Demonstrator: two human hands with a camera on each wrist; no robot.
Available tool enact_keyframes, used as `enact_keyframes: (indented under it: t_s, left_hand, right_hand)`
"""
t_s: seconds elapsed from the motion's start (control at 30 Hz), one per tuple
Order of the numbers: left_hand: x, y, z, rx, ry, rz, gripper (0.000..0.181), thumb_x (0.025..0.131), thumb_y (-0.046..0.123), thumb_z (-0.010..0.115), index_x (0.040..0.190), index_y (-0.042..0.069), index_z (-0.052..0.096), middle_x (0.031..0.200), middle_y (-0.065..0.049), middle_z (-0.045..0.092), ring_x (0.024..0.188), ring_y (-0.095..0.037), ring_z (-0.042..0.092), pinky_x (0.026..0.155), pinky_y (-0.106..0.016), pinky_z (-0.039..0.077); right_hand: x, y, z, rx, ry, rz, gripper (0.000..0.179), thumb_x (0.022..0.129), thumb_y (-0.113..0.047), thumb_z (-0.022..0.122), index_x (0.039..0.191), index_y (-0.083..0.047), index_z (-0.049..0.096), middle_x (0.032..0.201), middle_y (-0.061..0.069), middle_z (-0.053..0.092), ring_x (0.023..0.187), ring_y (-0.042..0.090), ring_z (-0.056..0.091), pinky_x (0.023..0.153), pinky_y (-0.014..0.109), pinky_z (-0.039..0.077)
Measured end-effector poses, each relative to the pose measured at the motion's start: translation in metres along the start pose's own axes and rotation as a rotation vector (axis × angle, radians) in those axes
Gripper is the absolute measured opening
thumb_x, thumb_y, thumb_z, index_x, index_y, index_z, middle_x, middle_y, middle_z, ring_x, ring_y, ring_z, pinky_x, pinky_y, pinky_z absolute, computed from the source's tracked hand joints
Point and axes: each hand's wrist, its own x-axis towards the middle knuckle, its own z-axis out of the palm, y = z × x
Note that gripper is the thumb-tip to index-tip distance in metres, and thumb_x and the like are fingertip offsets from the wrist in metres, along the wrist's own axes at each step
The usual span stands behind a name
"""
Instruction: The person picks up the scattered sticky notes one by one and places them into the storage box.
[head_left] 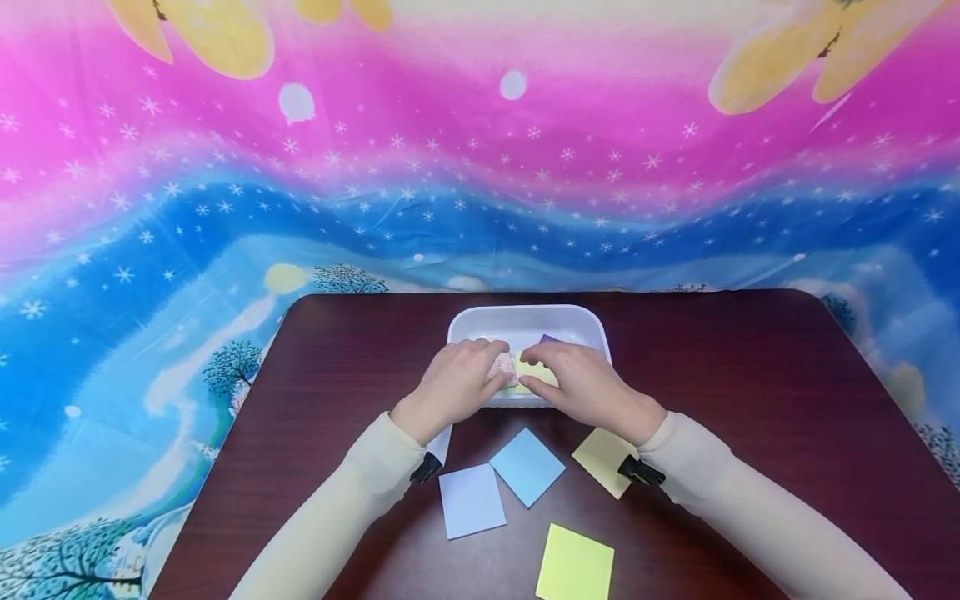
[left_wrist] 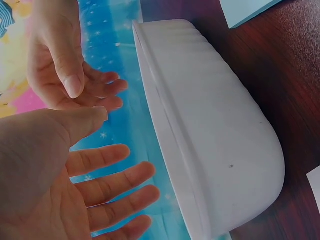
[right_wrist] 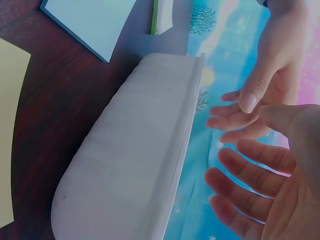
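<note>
Both hands are held over a white plastic tub [head_left: 525,315]. My left hand [head_left: 456,379] is above its left part, and my right hand [head_left: 585,379] is above its right part. The wrist views show both hands with fingers spread and loosely bent, holding nothing, apart from the tub's wall. Inside the tub lie a pale yellow sticky-note pad [head_left: 527,380], a pinkish piece [head_left: 502,367] and a purple corner [head_left: 548,338], each partly covered by the hands.
On the dark wooden table [head_left: 712,358], nearer me, lie a light blue pad [head_left: 527,468], a pale lavender pad [head_left: 472,502], a bright yellow pad [head_left: 576,563] and a tan pad [head_left: 602,461] partly under the right wrist. A patterned cloth [head_left: 480,150] hangs behind.
</note>
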Motion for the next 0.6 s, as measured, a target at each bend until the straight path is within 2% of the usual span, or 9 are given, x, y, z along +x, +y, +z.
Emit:
enact_keyframes:
  t_s: [0.27,0.6]
  left_hand:
    - [-0.0029,0.0056,-0.0004,0.0,0.009,0.026,0.043,0.098,0.038,0.066,0.133,0.012,0.063,0.123,-0.006,0.073,0.11,-0.024,0.07,0.092,-0.042,0.057]
    - [-0.0078,0.0098,-0.0033,0.011,0.016,0.023,0.043,0.099,0.038,0.065,0.134,0.013,0.062,0.123,-0.005,0.072,0.112,-0.023,0.07,0.095,-0.042,0.056]
  right_hand:
    - [-0.0037,-0.0002,-0.0019,0.016,-0.01,0.0,0.031,0.094,-0.03,0.073,0.117,-0.01,0.071,0.105,0.005,0.076,0.094,0.019,0.07,0.082,0.04,0.058]
    - [-0.0091,-0.0008,-0.0028,0.003,-0.005,-0.003,0.032,0.093,-0.03,0.074,0.118,-0.01,0.071,0.106,0.006,0.076,0.095,0.019,0.071,0.083,0.04,0.059]
